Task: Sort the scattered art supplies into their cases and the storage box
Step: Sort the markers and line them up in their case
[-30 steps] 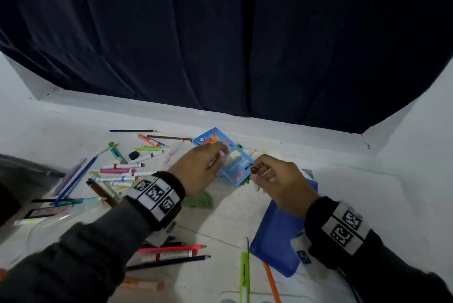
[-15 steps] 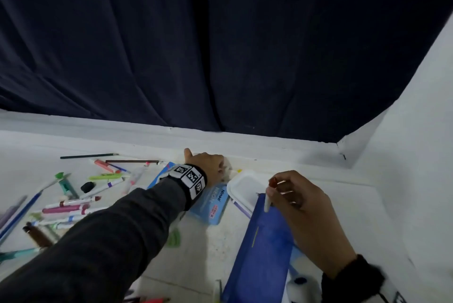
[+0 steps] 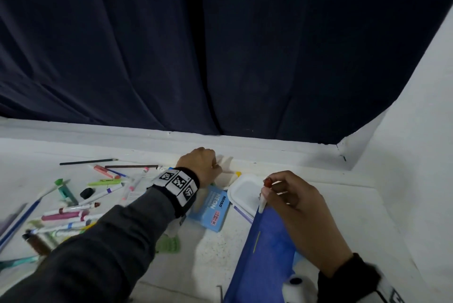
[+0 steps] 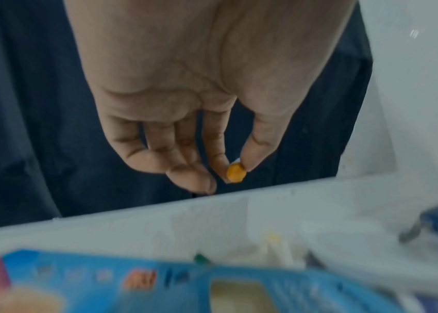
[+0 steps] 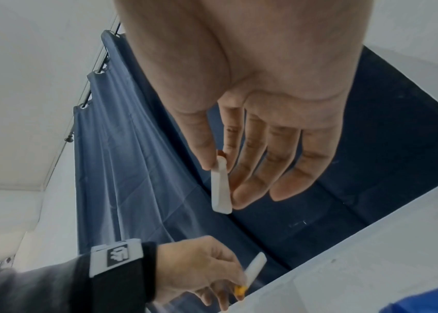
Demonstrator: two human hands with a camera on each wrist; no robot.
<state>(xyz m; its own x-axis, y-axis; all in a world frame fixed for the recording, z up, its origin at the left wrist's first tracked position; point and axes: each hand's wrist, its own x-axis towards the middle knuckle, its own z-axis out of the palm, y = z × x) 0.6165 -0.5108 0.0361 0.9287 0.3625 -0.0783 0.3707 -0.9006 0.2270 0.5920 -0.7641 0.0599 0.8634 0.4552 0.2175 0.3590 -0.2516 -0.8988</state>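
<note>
A small white stick with an orange tip (image 4: pixel 236 173) is pinched between the thumb and forefinger of the left hand (image 3: pixel 199 164), raised above the white table (image 3: pixel 220 248) just beyond the light blue packet (image 3: pixel 211 209). The other fingers of that hand hang loosely curled. A second short white stick with a dark red tip (image 3: pixel 263 198) is pinched by the thumb and forefinger of the right hand (image 3: pixel 301 214), to the right of the packet and just above the near edge of a white rectangular plastic lid (image 3: pixel 245 192). The two hands are apart, each holding its own stick.

The packet lies flat and reads "NEON" in white capitals with "Niniso" beside it; smaller print on a red patch is too blurred to read.

A dark blue fabric case (image 3: pixel 262 258) lies just right of the packet, under the right hand; its contents cannot be seen. Left of the packet, felt-tip markers (image 3: pixel 68 214), coloured pencils (image 3: pixel 88 162) and a small black eraser (image 3: pixel 86 192) lie scattered. A dark navy curtain (image 3: pixel 220 45) hangs beyond the table.
</note>
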